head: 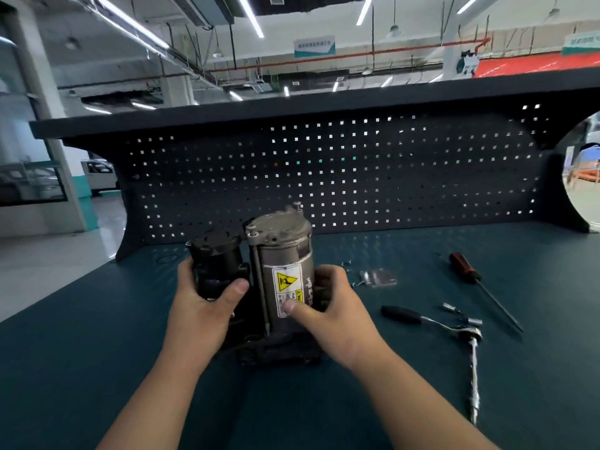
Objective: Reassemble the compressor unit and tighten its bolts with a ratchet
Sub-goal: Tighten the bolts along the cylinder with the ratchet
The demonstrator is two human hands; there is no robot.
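The left hand (201, 306) grips the black half of the compressor (285, 245), fingers curled round its far side and the thumb pressed across its front. The compressor stands upright on the bench (81, 336), its black half and silver cylinder mated side by side. A long bolt (259, 280) runs down the cylinder's left flank, and another bolt head pokes up from the top cap at the back. They look dropped in but not run home, though the view is too soft to be sure. The right hand (328, 306) holds the cylinder from the right, fingers wrapped behind it and the thumb flat on the yellow warning label.

Just right of the compressor lie a few loose screws (347, 264) and a small metal plate (381, 278), apart from the unit. Further right lie the ratchet (435, 324) with a long extension fitted, two spare sockets (467, 319) beside its head, and a screwdriver (467, 271) beyond, all well clear of both hands.

By my reading, the main body is together and is being steadied or seated. The plate and screws have yet to go on, and the ratchet work has not started
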